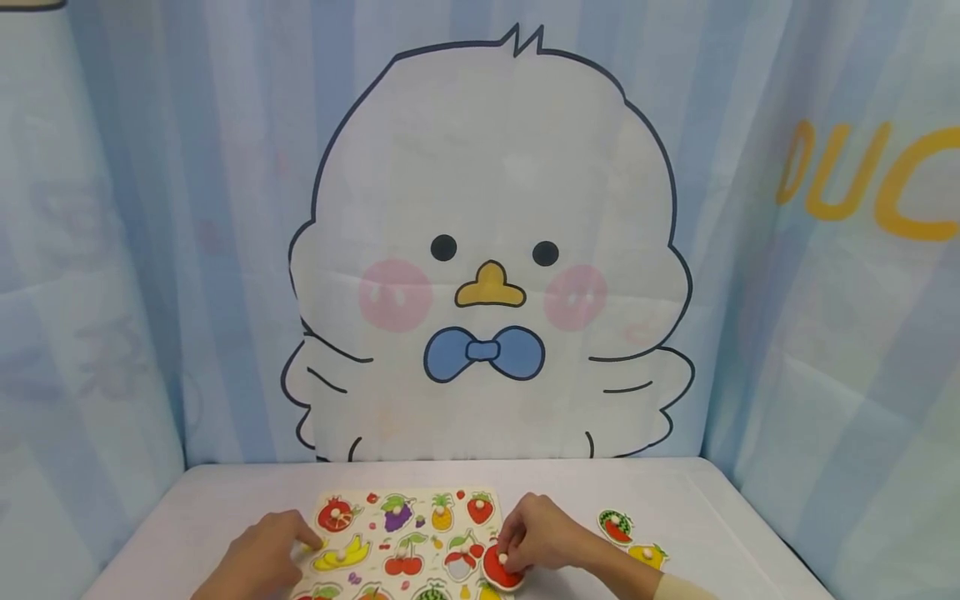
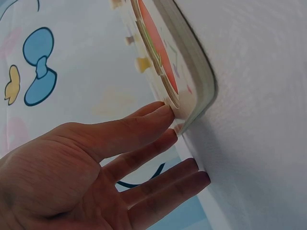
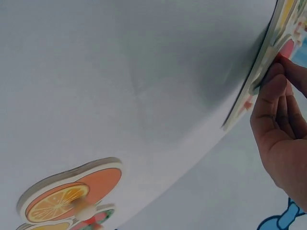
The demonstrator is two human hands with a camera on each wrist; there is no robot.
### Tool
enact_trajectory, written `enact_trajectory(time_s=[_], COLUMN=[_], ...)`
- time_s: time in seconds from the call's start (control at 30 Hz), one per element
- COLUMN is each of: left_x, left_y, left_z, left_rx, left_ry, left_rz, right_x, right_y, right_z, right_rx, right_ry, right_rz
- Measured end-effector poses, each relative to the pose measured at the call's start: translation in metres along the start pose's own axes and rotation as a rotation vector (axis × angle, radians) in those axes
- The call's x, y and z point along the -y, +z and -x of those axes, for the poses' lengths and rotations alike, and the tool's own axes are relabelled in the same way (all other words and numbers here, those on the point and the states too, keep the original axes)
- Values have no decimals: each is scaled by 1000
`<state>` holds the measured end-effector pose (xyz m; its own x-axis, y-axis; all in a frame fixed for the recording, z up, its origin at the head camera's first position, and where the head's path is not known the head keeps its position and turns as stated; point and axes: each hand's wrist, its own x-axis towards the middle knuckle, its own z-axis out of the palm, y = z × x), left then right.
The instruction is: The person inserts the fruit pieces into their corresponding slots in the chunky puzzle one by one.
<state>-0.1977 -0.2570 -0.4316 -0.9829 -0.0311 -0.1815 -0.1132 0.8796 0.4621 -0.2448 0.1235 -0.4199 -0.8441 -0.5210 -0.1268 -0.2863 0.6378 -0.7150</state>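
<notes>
Two bare hands flank a wooden fruit puzzle board (image 1: 422,500) laid on a white counter (image 1: 150,533) before a curtain (image 1: 487,167) printed with a cartoon bird. The right hand (image 1: 542,537) pinches a red puzzle piece (image 1: 501,569), its pale knob facing up, over the board's right edge, near of the strawberry piece (image 1: 480,507) and just right of a white-and-red fruit. The left hand (image 1: 258,554), fingers extended and apart, rests its thumb and fingertips at the board's left edge, apparently to steady it.

The step in hand looks to be seating the red piece: bananas (image 1: 342,553) and cherries (image 1: 404,559) line the same row to the left, and the piece covers the place at its right end. Whether it lies flush in a recess cannot be told, as the right hand hides part of it. The next move seems to call for a small turn or slide until the outline matches, then a light press, with the left hand holding the board firm.

On the counter to the right, well apart from the board, wait a watermelon piece (image 1: 616,527), a yellow piece (image 1: 647,556) and, in the right wrist view, an orange piece (image 3: 103,182).
</notes>
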Motion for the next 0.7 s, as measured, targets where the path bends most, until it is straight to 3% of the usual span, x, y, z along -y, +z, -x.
enact_trajectory(time_s=[0.53,0.7], left_x=[1,-1], left_y=[2,1], left_z=[-1,-1], left_rx=[-12,-10], left_ry=[13,19], left_rz=[-4,-3], right_x=[40,49], right_y=[33,42], right_z=[-16,-23], right_rx=[83,122], right_ry=[-108,-176], right_rz=[40,47])
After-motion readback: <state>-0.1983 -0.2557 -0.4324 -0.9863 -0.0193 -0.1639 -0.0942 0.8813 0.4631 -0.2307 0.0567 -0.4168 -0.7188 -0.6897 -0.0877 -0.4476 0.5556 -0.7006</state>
